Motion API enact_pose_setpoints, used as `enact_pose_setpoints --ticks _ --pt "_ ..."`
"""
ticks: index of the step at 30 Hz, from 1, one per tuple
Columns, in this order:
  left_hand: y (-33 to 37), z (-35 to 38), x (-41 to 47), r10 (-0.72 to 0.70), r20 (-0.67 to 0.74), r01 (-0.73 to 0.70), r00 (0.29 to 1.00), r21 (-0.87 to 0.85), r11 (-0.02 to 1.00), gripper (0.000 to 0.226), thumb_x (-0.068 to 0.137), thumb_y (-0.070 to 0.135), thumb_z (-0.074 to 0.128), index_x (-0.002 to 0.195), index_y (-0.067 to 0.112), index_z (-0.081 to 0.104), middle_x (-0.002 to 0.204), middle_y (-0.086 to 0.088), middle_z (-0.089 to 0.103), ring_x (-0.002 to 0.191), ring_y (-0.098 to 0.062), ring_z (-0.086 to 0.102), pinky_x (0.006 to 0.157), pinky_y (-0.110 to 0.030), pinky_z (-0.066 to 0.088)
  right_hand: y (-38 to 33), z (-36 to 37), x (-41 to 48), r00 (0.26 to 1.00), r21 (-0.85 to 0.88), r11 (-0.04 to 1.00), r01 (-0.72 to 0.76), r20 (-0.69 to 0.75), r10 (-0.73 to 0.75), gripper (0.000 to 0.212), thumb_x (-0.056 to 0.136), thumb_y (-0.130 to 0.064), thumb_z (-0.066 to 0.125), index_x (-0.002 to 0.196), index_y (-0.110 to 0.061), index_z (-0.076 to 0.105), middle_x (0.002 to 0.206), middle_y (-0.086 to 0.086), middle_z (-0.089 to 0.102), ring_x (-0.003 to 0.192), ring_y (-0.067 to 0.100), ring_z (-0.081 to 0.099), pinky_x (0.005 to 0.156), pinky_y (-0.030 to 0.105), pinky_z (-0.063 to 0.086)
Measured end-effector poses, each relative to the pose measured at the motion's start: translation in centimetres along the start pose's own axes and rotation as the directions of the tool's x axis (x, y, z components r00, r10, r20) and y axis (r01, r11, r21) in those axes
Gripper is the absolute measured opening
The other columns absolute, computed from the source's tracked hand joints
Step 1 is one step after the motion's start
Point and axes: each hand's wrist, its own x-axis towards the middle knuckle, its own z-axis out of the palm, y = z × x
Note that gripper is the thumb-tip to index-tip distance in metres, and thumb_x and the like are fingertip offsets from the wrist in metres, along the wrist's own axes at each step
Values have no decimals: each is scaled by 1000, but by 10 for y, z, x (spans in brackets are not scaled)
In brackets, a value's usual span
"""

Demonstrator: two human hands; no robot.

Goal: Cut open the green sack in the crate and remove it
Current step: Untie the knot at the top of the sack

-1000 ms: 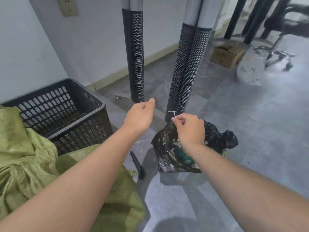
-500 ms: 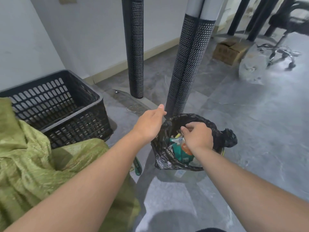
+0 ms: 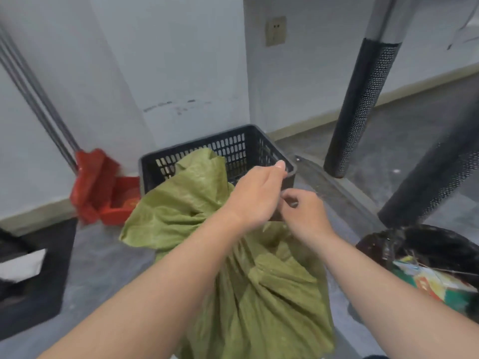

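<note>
The green sack (image 3: 181, 203) spills out of the black slatted crate (image 3: 233, 141), over its near rim and down onto the floor in front of me. My left hand (image 3: 256, 195) is at the crate's near right corner, thumb up by the rim; its fingers are hidden, so I cannot tell whether it grips anything. My right hand (image 3: 305, 216) hovers just right of it above the sack, fingers loosely curled, with nothing visible in them.
A bin lined with a black bag (image 3: 427, 242), holding rubbish, stands at the right. Two perforated black posts (image 3: 363, 107) (image 3: 435, 182) rise behind it. A red dustpan (image 3: 103, 187) leans on the wall left of the crate. A dark mat (image 3: 39, 281) lies at far left.
My view swung left from the bin to the crate. The right hand left the small white strip it held over the bin, and both hands moved over to the crate's corner.
</note>
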Motion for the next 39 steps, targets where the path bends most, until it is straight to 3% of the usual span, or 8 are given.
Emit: enact_pose_setpoints --ticks 8,12,16,19,24,29,33,39 --pt "-57 -76 -61 -31 -251 77 968 175 982 37 104 32 46 82 10 67 75 -4 67 70 -19 57 65 -38 43 -42 40 -8 939 127 991 32 337 -74 45 90 -70 55 86 -32 78 75 -18 72 74 3 64 77 33 48" --pt "-77 -88 -75 -488 71 465 870 212 860 44 97 37 49 78 3 70 62 -5 71 54 -23 62 55 -29 53 -50 35 -7 742 117 991 -72 670 -25 56 69 -80 71 121 -60 65 135 -25 61 126 -3 53 117 36 35" --pt "-89 -82 -74 -639 371 491 674 422 762 77 78 58 72 133 5 59 113 -10 69 104 -29 71 84 -36 60 -55 31 -5 562 -31 998 -59 825 59 89 73 -42 82 143 -67 34 134 -17 64 124 3 56 116 37 37" --pt "-94 -68 -78 -646 417 378 639 561 737 130 63 66 86 164 23 16 167 -9 28 151 -31 34 120 -44 36 -51 30 -11 473 -99 994 -33 875 103 124 73 -7 83 154 -59 5 123 -8 71 106 8 68 103 32 50" --pt "-129 -29 -90 -543 93 292 835 761 579 131 67 75 77 160 46 -11 166 -24 -23 154 -49 -14 125 -62 6 -40 44 -23 497 -241 966 91 852 166 161 59 -28 99 138 -61 -36 169 -2 3 151 14 19 122 40 25" --pt "-172 -16 -95 -327 -49 267 944 697 665 67 95 54 61 153 49 28 170 -16 -11 156 -44 -5 123 -64 15 -26 67 -45 644 -328 919 218 756 117 163 60 -30 99 128 -63 -45 153 17 44 129 34 55 109 50 42" --pt "-175 -5 -87 -223 -62 199 973 713 672 29 103 39 49 128 39 65 170 -2 21 154 -50 7 122 -70 9 -15 84 -53 811 -446 832 331 585 -9 124 90 -32 75 143 -58 -34 91 4 59 79 25 62 77 42 54" --pt "-155 -6 -77 -89 -242 187 966 419 889 12 103 21 49 99 26 58 107 4 73 147 -40 37 124 -54 14 -14 76 -28 893 -117 979 165 439 -98 76 91 -4 57 154 -41 35 139 -7 61 126 15 57 106 33 46"
